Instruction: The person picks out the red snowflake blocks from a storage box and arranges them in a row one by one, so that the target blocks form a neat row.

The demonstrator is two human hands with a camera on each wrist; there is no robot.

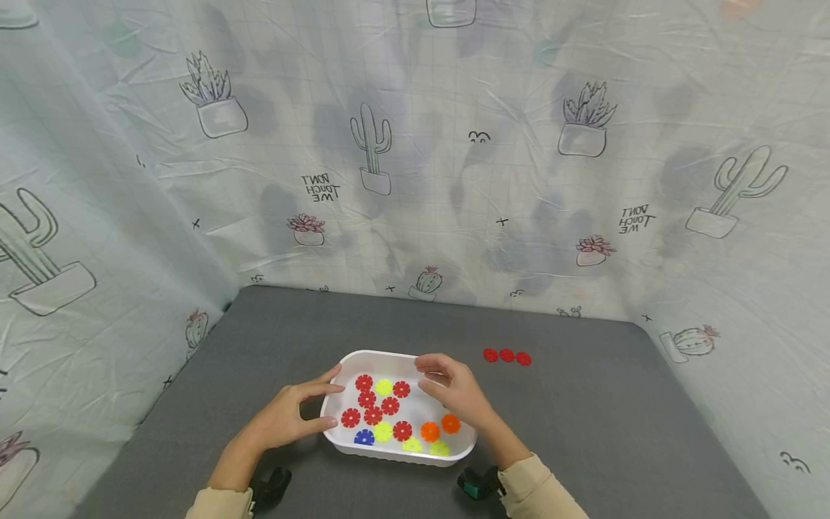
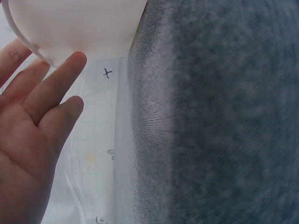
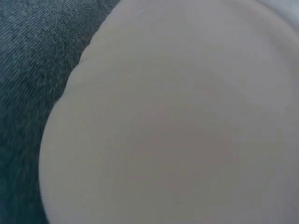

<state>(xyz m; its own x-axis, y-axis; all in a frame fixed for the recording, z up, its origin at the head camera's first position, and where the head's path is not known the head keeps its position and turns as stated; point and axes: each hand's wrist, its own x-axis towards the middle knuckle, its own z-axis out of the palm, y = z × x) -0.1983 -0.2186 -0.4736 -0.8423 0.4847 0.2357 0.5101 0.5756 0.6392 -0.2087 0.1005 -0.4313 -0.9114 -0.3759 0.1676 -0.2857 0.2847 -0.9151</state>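
A white plastic tray [image 1: 369, 452] sits on the grey table, holding several notched interlocking discs: red [image 1: 372, 415], yellow [image 1: 384, 431], orange [image 1: 430, 431] and one blue [image 1: 364, 437]. At its left end, my left hand [image 1: 285, 417] rests on the rim with fingers spread and nearly straight; the left wrist view shows those fingers [image 2: 56, 91] against the outer wall. My right hand [image 1: 457, 389] is over the tray's right side, its fingers loosely bent, and I see nothing between them. The right wrist view is filled by the pale tray wall [image 3: 163, 116], with that hand out of sight.
Beyond the tray to the right, three red discs [image 1: 507, 355] lie in a row on the grey table [image 1: 616, 425]. A pale curtain [image 1: 428, 144] printed with cacti encloses the back and sides. A dark device [image 1: 476, 484] is strapped at the right wrist.
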